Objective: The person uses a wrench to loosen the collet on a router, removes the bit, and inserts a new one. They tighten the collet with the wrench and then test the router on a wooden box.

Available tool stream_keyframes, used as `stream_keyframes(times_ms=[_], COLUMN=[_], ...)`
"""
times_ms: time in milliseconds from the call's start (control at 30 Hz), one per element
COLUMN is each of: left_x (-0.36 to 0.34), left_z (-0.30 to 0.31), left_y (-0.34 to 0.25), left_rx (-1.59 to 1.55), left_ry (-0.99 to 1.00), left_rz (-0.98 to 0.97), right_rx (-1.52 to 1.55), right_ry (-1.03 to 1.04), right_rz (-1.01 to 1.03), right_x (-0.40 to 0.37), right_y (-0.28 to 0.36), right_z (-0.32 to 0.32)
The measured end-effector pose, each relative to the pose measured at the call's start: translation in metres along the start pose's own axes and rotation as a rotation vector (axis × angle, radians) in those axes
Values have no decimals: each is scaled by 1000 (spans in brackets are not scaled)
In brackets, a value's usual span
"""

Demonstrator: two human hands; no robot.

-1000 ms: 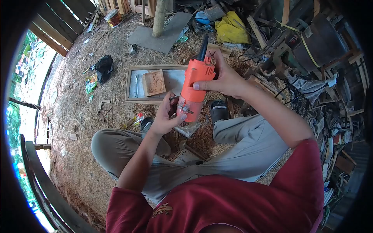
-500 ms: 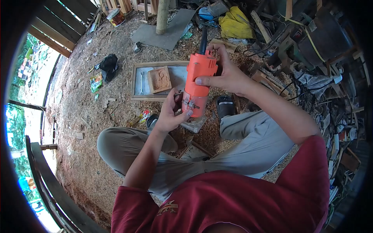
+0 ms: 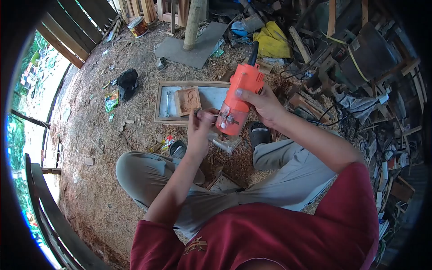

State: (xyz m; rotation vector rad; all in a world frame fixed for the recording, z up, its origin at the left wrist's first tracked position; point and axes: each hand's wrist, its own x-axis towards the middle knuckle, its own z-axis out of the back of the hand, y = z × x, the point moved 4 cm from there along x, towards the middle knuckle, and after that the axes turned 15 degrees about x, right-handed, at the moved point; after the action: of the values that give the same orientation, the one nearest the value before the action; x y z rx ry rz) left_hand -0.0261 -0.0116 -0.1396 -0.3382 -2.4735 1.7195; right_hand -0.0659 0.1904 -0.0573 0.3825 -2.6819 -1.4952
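My right hand (image 3: 265, 104) is wrapped round the body of an orange trim router (image 3: 241, 92), which I hold tilted over my lap with its black cord end up. At the router's lower end a clear guard shows the metal collet and nut. Left of that guard, my left hand (image 3: 200, 126) is closed in a pinch on something small, with a dark end and a thin shiny part pointing at the collet; I cannot make out its kind. Beyond, a carved wooden block (image 3: 183, 108) and a metal wrench (image 3: 168, 104) lie on a wood-framed board (image 3: 211, 95).
Wood shavings cover the ground. A clear plastic piece (image 3: 226, 143) lies between my feet. A black plastic bag (image 3: 127, 82) is to the left, a wooden post (image 3: 192, 27) stands ahead, and a yellow cloth (image 3: 273, 40) and scrap wood pile up on the right.
The router has shifted a little right and tilted more. My left hand has come off the guard's front, and its fingers now hold a thin piece toward the collet.
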Motion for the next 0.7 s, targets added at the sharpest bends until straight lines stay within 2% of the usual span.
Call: stream_keyframes(times_ms=[33, 167, 267, 300, 400, 467, 633, 700], left_x=[2, -2, 5, 10, 5, 12, 5, 1], left_z=[2, -15, -10, -12, -21, -14, -9, -12], left_y=[5, -8, -19, -24, -52, -44, -45, -46], left_rx=[-212, -80, 322, 307, 479, 506, 577, 463], left_ry=[-40, -167, -260, -354, -274, -239, -238, -254], left_rz=[59, 7, -63, -85, -285, -319, -315, -322], right_rx=[-2, 17, 38, 36, 26, 7, 66, 29], right_ry=[-16, -74, -93, -90, -97, -108, -91, -11], right_rz=[48, 262, 307, 317, 342, 367, 225, 172], right_x=[1, 10, 7, 7, 7, 9, 11, 5], right_y=[4, 28, 36, 39, 41, 38, 23, 22], right_z=[-4, -25, -38, -44, -55, -59, -60, -63])
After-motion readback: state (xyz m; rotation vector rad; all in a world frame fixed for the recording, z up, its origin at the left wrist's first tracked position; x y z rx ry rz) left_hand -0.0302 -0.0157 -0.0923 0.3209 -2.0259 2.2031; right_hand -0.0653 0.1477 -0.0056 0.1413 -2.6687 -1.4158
